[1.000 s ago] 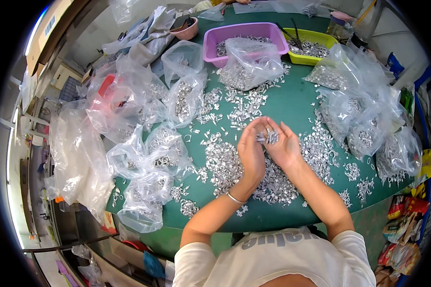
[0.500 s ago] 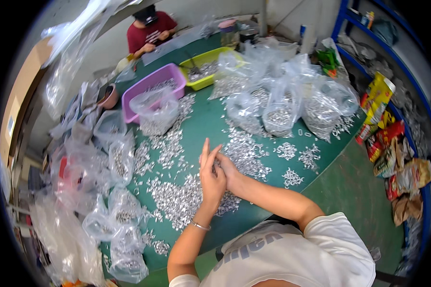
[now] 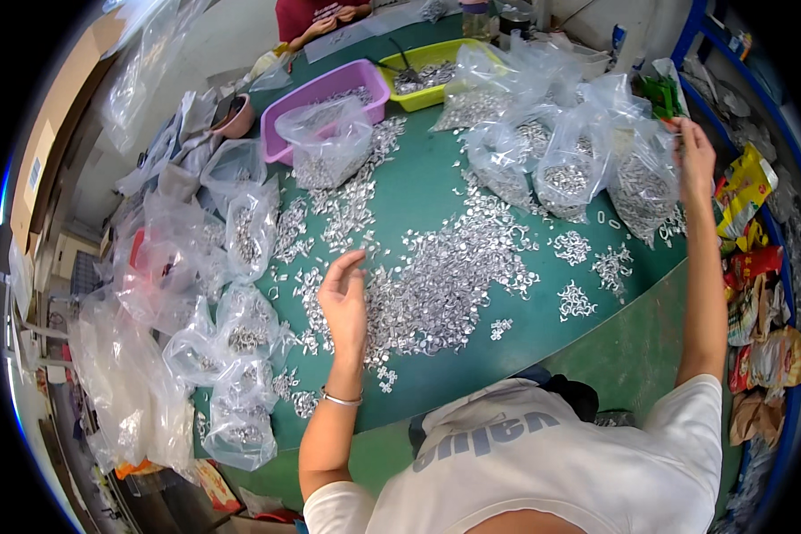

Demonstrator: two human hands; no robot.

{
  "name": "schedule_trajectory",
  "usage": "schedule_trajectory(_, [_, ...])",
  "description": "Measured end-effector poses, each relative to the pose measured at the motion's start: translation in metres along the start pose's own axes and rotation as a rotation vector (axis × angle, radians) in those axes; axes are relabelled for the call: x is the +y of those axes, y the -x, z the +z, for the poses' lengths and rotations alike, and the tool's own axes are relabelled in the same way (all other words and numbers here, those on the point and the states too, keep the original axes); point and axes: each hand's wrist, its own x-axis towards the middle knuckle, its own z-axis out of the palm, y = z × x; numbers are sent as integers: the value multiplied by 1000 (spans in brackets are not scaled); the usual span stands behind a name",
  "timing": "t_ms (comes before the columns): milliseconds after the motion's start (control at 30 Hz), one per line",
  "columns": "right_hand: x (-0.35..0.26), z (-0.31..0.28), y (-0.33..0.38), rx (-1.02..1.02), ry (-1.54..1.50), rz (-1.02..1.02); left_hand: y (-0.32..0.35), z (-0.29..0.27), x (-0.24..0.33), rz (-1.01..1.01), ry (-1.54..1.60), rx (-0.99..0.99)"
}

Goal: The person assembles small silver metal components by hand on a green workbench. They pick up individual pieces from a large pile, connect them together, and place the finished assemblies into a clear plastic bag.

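Observation:
Over the left edge of a wide pile of small silvery metal parts (image 3: 445, 289), my left hand (image 3: 343, 303) is raised with its fingers loosely bent and apart. Nothing shows in it. My right arm stretches out to the far right. There my right hand (image 3: 694, 153) has its fingers closed at the upper edge of a clear plastic bag (image 3: 643, 182) filled with metal parts. The exact grip is partly hidden by the fingers. Small separate heaps of parts, such as one heap (image 3: 577, 303), lie between the big pile and the table's right edge.
A purple basin (image 3: 280, 125) and a yellow-green basin (image 3: 418, 100) hold more parts at the back of the green table (image 3: 418, 178). Filled clear bags (image 3: 245, 334) line the left side. Another person (image 3: 316, 20) works at the far end. A blue shelf (image 3: 756, 98) stands right.
My hands were together over the pile and have parted. The right one has reached to the bags at far right; the left has moved left. The view has shifted too.

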Motion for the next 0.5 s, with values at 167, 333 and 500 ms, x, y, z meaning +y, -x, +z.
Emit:
schedule_trajectory(167, [63,-59,-53,-43,928,-359,-11,-5,-29,93,-392,-112])
schedule_trajectory(333, [34,-25,1,-23,1419,-588,-33,25,-45,330,-643,-247])
schedule_trajectory(500, [-31,81,138,-456,544,-340,-51,55,-61,270,-793,-331])
